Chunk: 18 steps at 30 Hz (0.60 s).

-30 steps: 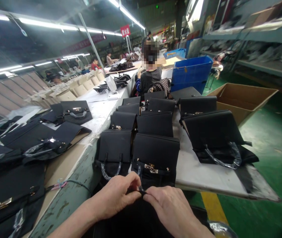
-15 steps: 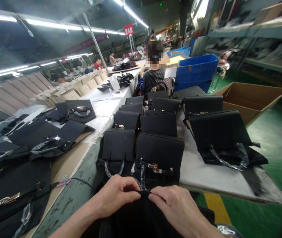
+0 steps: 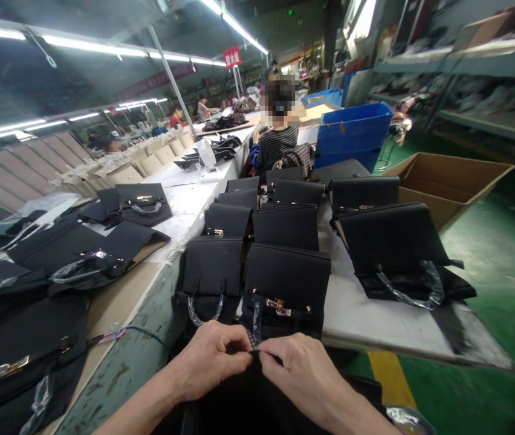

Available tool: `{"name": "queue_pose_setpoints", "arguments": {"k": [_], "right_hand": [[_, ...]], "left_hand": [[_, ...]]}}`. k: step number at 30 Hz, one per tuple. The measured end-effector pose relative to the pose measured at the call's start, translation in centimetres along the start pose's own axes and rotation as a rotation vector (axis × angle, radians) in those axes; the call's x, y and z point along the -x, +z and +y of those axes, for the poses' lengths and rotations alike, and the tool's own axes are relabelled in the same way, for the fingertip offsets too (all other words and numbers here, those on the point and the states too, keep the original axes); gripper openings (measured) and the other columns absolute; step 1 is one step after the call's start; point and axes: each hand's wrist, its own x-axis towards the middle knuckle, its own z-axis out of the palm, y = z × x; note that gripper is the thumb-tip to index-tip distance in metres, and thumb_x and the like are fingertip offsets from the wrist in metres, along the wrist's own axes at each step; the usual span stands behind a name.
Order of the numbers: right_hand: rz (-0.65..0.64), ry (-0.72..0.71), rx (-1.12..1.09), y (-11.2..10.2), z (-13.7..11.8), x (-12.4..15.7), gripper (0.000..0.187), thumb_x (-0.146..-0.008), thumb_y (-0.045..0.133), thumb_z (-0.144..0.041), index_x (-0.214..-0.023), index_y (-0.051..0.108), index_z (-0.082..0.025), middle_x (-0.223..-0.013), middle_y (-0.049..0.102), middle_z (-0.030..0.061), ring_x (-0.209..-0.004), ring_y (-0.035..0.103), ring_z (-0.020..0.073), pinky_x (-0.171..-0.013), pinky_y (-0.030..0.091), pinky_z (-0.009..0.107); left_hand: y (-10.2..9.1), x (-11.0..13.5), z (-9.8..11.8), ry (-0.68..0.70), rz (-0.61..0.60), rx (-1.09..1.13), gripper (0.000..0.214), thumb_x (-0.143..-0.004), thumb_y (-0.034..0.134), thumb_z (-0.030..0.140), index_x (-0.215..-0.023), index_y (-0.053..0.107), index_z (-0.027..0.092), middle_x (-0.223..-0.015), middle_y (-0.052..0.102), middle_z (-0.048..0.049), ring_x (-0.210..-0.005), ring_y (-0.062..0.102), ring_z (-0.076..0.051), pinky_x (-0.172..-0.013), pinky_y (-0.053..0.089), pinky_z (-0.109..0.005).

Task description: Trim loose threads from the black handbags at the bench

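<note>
Bare hands at work on a black piece [image 3: 248, 402] in a busy workshop, the left hand [image 3: 214, 359] and the right hand [image 3: 300, 371] meeting nearly tip to tip at its upper edge; each pinches that edge between thumb and fingers, the two grips just beside each other; the piece sits low in front of the wearer, at the near end of a white-topped table [image 3: 343, 314], its lower part lost in shadow, so its full shape cannot be told; just beyond the hands stands a black bag [image 3: 287, 272] with a gold-coloured clasp [image 3: 278, 307] and a handle [image 3: 256, 320] in clear wrap, with more dark bags in rows behind it; from the look of it, the piece should prove light and fairly supple, its thin edge apt to bend or slip if only one side is held; a pinch close on either side of the working spot, as here, seems the sound hold, with fingertips rather than nails, since a smooth dark surface would likely show creases and scratches; if it is built like its neighbours, the broad panels would be stiffer and safer to lift by, while the clasp could scratch and the wrapped handle could slide in the fingers; farther back, a person in a striped top [image 3: 278, 148] sits beside a blue bin [image 3: 352, 136].
</note>
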Motion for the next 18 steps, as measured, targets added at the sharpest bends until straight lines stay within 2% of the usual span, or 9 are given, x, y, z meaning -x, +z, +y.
{"name": "queue_pose_setpoints", "arguments": {"k": [4, 7, 13, 16, 18], "right_hand": [[-0.025, 0.053, -0.074, -1.3, 2.1, 1.3, 0.03, -0.085, 0.044, -0.02, -0.055, 0.041, -0.018, -0.05, 0.035, -0.0054, -0.048, 0.036, 0.0084, -0.05, 0.021, 0.024], [-0.059, 0.109, -0.114, -2.3, 3.7, 2.6, 0.031, -0.085, 0.042, -0.021, -0.056, 0.034, -0.018, -0.053, 0.027, -0.0054, -0.05, 0.03, 0.0088, -0.05, 0.018, 0.025], [-0.139, 0.238, -0.204, -4.3, 6.7, 4.9, 0.033, -0.086, 0.042, -0.028, -0.056, 0.03, -0.019, -0.056, 0.026, -0.0047, -0.054, 0.03, 0.0102, -0.049, 0.02, 0.024], [-0.147, 0.274, -0.315, -5.0, 7.9, 6.2, 0.035, -0.087, 0.042, -0.032, -0.056, 0.045, -0.018, -0.056, 0.031, -0.0049, -0.055, 0.033, 0.0106, -0.05, 0.026, 0.023], [-0.152, 0.264, -0.407, -5.3, 8.2, 6.9, 0.037, -0.089, 0.043, -0.035, -0.063, 0.061, -0.017, -0.056, 0.044, -0.0041, -0.056, 0.043, 0.012, -0.054, 0.034, 0.022]], "left_hand": [[-0.1, -0.3, -0.1, -0.007, -0.032, 0.042, 0.011, -0.079, 0.06, 0.022, -0.073, 0.068, 0.016, -0.062, 0.057, 0.0063, -0.061, 0.049, -0.009, -0.057, 0.034, -0.018], [-0.1, -0.4, -0.2, -0.005, -0.038, 0.05, 0.012, -0.08, 0.06, 0.023, -0.072, 0.066, 0.016, -0.063, 0.057, 0.0064, -0.061, 0.049, -0.009, -0.057, 0.034, -0.018], [0.0, -0.6, -0.6, -0.016, -0.076, 0.055, 0.015, -0.082, 0.06, 0.026, -0.073, 0.065, 0.016, -0.063, 0.055, 0.0063, -0.061, 0.046, -0.01, -0.056, 0.032, -0.019], [-0.1, -0.8, -0.8, -0.025, -0.104, 0.06, 0.016, -0.083, 0.059, 0.03, -0.076, 0.065, 0.017, -0.065, 0.056, 0.0057, -0.062, 0.046, -0.01, -0.056, 0.032, -0.02], [-0.2, -0.9, -0.8, -0.028, -0.115, 0.053, 0.017, -0.084, 0.06, 0.032, -0.08, 0.067, 0.017, -0.067, 0.058, 0.0053, -0.063, 0.047, -0.011, -0.057, 0.033, -0.02]]}}
